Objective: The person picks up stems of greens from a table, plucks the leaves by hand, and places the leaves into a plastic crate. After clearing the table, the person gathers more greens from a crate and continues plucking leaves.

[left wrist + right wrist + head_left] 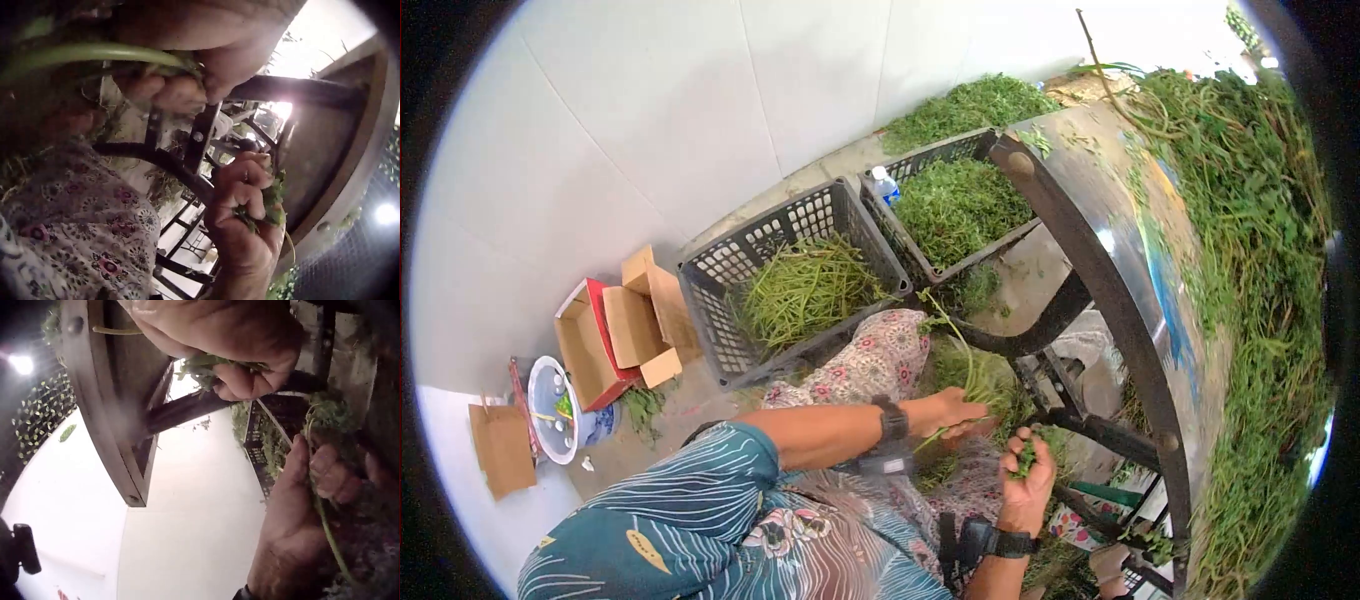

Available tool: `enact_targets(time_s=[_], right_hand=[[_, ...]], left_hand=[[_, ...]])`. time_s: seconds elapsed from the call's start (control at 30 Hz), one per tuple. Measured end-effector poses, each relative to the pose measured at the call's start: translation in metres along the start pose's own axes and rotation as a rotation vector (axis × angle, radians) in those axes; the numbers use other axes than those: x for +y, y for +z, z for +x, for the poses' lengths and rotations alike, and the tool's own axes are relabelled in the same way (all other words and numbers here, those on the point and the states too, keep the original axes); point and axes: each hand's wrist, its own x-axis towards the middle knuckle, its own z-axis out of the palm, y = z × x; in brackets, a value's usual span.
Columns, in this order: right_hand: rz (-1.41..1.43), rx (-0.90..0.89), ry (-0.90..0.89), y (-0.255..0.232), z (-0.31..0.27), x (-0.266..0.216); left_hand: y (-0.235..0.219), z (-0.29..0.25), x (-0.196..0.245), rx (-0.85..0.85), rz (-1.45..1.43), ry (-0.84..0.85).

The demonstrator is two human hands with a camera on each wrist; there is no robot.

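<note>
My left hand (pixel 948 410) pinches a small bunch of long green stems (pixel 972 365) between thumb and fingers, above the lap. One stem rises past the hand towards the crates. In the left wrist view a thick pale stem (pixel 106 54) runs into the same hand's grip. Close by on the right, my right hand (pixel 1028 490) curls its fingers round a clump of green leaves (pixel 1026 458). These torn leaves (pixel 203 367) poke out between thumb and fingers in the right wrist view. The two hands are a short gap apart.
A black crate (pixel 712 318) of stripped stems stands ahead; another crate (pixel 990 240) holds leafy greens and a bottle (pixel 885 184). On the right, a dark-edged table (pixel 1140 330) bears a large heap of greens (pixel 1270 300). Cardboard boxes (pixel 665 305) and a basin (pixel 546 405) lie left.
</note>
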Motion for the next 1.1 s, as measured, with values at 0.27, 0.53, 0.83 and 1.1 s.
enact_targets(time_s=[0.27, 0.53, 0.83, 1.1], right_hand=[[-1.013, -0.344, -0.595, 0.090, 0.137, 0.015], [-0.659, -0.501, -0.317, 0.163, 0.211, 0.007], [-0.509, -0.339, -0.025, 0.102, 0.109, -0.001], [-0.597, -0.097, -0.010, 0.014, 0.063, -0.020]], left_hand=[[-0.016, 0.017, -0.011, 0.218, -0.023, -0.143], [-0.026, 0.025, -0.018, 0.123, 0.005, -0.070], [-0.016, 0.028, -0.008, 0.180, -0.144, -0.119], [-0.015, 0.032, -0.013, 0.004, -0.067, -0.101]])
